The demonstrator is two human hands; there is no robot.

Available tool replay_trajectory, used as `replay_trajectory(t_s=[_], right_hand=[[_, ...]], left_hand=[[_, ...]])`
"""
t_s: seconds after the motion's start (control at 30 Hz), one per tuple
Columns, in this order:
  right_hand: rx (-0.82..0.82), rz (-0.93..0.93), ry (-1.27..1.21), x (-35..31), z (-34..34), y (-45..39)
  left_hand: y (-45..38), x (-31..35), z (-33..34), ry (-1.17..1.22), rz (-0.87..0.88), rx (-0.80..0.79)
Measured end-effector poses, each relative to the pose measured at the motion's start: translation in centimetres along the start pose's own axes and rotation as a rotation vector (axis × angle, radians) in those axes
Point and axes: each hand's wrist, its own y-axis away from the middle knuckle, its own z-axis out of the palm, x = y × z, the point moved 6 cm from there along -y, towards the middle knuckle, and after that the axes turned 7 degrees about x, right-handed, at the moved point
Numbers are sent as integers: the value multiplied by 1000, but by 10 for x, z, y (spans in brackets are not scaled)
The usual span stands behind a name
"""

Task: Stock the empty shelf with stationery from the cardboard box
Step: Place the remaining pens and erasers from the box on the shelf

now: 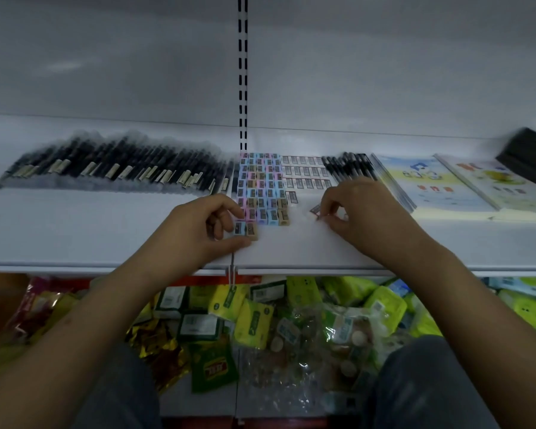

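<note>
On the white shelf (pixel 106 230), a grid of small pastel sharpeners (pixel 262 184) fills the middle. My left hand (pixel 205 227) pinches two sharpeners (pixel 245 229), one blue and one tan, at the grid's near left corner. To the right lie rows of small white erasers (pixel 305 173). My right hand (pixel 362 209) holds one small eraser (pixel 316 209) by its fingertips just above the shelf, below those rows. The cardboard box is out of view.
A long row of dark pens (pixel 115 167) covers the shelf's left part. Black pens (pixel 350 165), colourful booklets (pixel 437 184) and a dark flat object (pixel 529 156) lie to the right. Below the shelf edge sit piled snack and tissue packets (pixel 260 323).
</note>
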Motion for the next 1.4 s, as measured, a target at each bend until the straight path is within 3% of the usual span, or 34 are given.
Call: replay_trajectory(t_s=[0.33, 0.43, 0.7, 1.03, 1.4], right_hand=[[-121, 56, -58, 10, 7, -8], [-79, 46, -78, 7, 1, -10], [12, -8, -478, -46, 11, 11], [154, -31, -351, -66, 31, 17], [146, -17, -365, -67, 31, 11]], left_hand=[[2, -1, -1, 18, 13, 27], [2, 0, 0, 18, 14, 31], [2, 3, -1, 12, 55, 35], [2, 1, -1, -55, 97, 58], [2, 1, -2, -98, 114, 94]])
